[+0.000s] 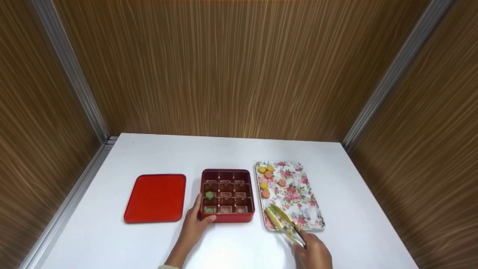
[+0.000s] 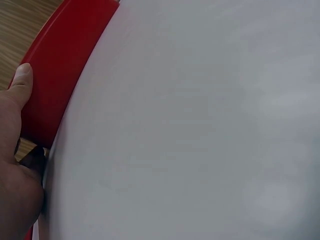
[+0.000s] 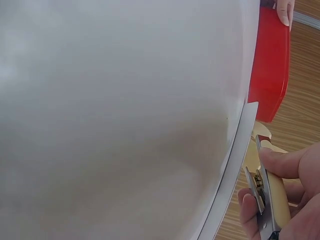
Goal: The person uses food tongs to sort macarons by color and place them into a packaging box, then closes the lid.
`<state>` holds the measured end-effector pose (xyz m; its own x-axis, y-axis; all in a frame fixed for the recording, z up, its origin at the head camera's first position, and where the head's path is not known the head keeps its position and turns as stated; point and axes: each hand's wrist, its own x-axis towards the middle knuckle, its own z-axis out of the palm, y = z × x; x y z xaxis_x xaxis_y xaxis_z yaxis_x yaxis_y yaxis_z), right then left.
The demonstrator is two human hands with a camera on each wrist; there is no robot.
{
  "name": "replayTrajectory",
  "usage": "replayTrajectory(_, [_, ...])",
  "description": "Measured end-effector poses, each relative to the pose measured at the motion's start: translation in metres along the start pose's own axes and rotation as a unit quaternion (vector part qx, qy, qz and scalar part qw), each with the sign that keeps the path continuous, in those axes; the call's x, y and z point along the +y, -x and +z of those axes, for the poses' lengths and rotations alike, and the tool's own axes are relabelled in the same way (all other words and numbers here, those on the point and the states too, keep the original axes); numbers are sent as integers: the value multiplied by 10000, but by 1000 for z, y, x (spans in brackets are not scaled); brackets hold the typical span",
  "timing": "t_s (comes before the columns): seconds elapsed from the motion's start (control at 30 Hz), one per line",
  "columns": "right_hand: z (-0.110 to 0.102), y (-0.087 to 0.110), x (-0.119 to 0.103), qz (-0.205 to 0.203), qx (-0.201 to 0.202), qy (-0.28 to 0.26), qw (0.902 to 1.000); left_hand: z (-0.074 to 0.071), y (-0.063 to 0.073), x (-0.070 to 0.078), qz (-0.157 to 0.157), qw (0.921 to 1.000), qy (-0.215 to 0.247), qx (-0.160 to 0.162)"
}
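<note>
At the near left corner of a red box (image 1: 234, 217), my left hand (image 1: 193, 224) holds on, thumb on the front wall and fingers along the side. The box has a brown compartment insert. Two green macarons (image 1: 209, 194) sit in its left column, in the middle and front cells. My right hand (image 1: 314, 252) grips yellow-tipped tongs (image 1: 273, 220) over the near left part of a floral tray (image 1: 312, 220). Between the tong tips a bit of green shows, mostly covered. In the right wrist view, thumb and fingers press the tongs' handles (image 3: 278, 200) from both sides.
Yellow macarons (image 1: 263, 185) and pinkish-orange macarons (image 1: 282, 182) lie along the tray's left and upper part. A flat red lid (image 1: 157, 198) lies left of the box. Wood-patterned panels (image 1: 224, 74) enclose the white table (image 1: 168, 153) at the back and sides.
</note>
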<state>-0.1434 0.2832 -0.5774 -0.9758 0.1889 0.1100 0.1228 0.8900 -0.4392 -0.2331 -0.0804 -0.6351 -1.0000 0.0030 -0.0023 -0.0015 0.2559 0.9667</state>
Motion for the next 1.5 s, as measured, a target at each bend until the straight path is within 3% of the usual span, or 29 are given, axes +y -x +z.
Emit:
replayTrajectory(0.23, [0,1,0,-97,125,-47,9999,0,1,-1,129,9999,79,27])
replayTrajectory(0.53, [-1,-1,-2,13,145,-84,9999,1,1,-2,69,10000,36,-2])
replayTrajectory(0.63, [-3,-3,-3,29,181,-90,9998,0,1,-2,200,9997,84,-68])
replayTrajectory(0.93, [-9,-5,-7,-424,657,-150,9968,-1,1,0,95,9999,68,-77])
replayTrajectory(1.07, [-13,-8,-14,-559,721,-217,9956,-1,0,0,148,9998,126,-108])
replayTrajectory(1.27, [-20,-19,-30,-330,479,-260,9980,0,1,0,85,9998,135,-76])
replayTrajectory(1.5, [-20,-28,-52,-755,725,-466,9934,-1,3,1,-22,10000,-36,-1])
